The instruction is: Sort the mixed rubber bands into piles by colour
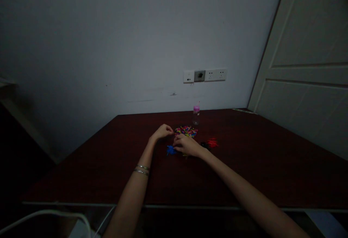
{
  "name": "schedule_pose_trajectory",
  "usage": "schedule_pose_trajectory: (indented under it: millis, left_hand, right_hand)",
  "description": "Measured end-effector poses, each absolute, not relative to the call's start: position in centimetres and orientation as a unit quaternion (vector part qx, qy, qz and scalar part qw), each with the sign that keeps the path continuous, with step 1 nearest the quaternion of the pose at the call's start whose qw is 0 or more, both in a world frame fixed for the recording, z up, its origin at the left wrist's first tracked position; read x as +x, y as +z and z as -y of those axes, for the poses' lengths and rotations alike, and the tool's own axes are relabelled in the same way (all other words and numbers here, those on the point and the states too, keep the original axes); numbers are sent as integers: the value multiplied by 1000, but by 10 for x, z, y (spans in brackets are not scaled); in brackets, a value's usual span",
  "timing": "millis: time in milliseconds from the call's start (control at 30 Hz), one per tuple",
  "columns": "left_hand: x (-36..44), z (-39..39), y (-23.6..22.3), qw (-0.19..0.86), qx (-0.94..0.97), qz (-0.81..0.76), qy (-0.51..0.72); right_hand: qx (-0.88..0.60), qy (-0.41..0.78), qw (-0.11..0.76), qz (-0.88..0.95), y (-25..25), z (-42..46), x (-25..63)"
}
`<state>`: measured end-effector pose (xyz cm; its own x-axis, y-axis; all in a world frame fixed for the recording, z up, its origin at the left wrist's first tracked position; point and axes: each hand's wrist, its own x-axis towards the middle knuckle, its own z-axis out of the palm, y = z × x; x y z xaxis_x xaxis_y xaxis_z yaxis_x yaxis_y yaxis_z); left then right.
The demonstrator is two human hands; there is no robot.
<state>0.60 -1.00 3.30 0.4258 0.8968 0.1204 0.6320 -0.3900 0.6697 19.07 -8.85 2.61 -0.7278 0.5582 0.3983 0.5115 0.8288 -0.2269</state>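
Note:
A pile of small, thin multicoloured pieces [187,131] lies on the dark red table [114,158]; their exact kind is too small to tell. My left hand [163,131] is at the pile's left side, its fingers pinched together. My right hand [186,144] reaches across the pile's near edge with its fingers curled and closed. Whatever either hand holds is too small to make out. Just left of my right fingertips is a small blue heap [171,150]. Beyond my right wrist lie a black heap [205,146] and a red heap [212,142]. Some yellowish pieces [185,155] show partly under my right hand.
A clear bottle with a pink lid [196,115] stands behind the pile. Wall sockets [205,75] are set in the wall behind the table. A pale panelled door [307,71] stands at the right. A white cable [51,212] loops at the lower left.

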Motion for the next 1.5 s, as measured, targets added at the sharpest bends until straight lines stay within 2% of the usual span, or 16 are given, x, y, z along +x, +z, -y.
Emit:
schedule_pose_trajectory:
  millis: [300,533,800,1033,1200,1333,1500]
  left_hand:
    - [13,6,19,296,804,-476,199]
    - [15,9,21,300,819,-467,149]
    - [16,12,23,320,813,-466,139]
    - [21,18,31,330,805,-467,155]
    - [41,26,47,349,818,-404,214]
    - [60,44,67,316,830,-394,237]
    - [73,73,87,306,840,-372,251]
  right_hand:
    - [-387,44,356,849,40,55,252]
    - [-470,27,406,783,32,31,310]
    - [-487,38,398,777,31,31,310]
    - [-446,76,426,784,39,36,299]
    - [-392,126,395,822,55,56,287]
    - [-364,158,367,841,69,77,276]
    - [-348,149,347,858,77,91,270]
